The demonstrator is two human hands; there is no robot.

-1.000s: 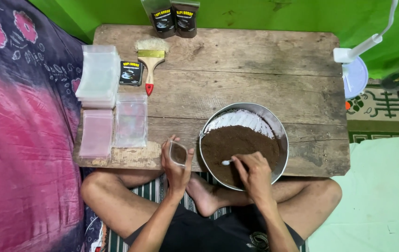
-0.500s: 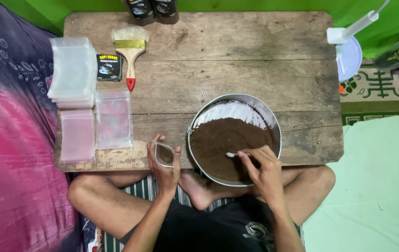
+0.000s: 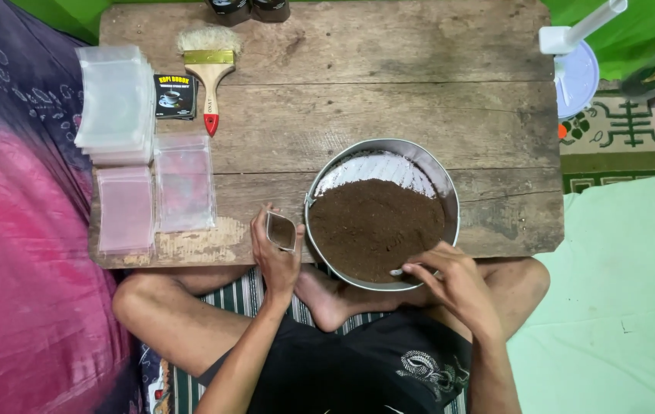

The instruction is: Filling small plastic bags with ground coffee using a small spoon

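Brown powder [image 3: 377, 226] fills the metal bowl [image 3: 450, 199]; left hand [image 3: 278, 257] holds a pouch [image 3: 281, 231].

open run: bare wooden table [image 3: 358, 100] behind the metal bowl [image 3: 450, 192]. blocked left: clear bag stacks [image 3: 116, 103], paintbrush [image 3: 209, 73]; jars [image 3: 249, 9] line the far edge.

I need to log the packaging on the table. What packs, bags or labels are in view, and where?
Small pouch: held open in left hand, beside the bowl.
Clear bags: stacked at table's left edge.
Flat clear bags: two below the stack.
Black label card: beside the brush.
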